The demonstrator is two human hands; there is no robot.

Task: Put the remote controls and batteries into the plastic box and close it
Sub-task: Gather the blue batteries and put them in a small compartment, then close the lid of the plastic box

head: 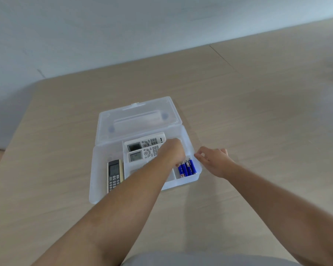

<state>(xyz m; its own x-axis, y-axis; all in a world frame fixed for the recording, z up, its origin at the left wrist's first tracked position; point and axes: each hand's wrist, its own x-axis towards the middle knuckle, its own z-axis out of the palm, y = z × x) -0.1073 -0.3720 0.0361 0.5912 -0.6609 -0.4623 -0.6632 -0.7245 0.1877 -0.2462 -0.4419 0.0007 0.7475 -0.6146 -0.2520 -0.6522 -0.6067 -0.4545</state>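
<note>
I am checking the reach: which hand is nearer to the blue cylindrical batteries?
Left. The left hand reaches inside the clear plastic box, right above the blue cylindrical batteries; the right hand hovers outside the box's right wall.

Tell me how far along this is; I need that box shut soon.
Done: three remotes and the batteries lie in the box. In hand: left hand reaches inside; right hand hovers at its right wall. Left: closing the open lid.

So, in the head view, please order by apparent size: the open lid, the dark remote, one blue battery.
1. Open lid, clearly largest.
2. Dark remote.
3. One blue battery, smallest.
All lie at a similar distance, so the order is safe.
</note>
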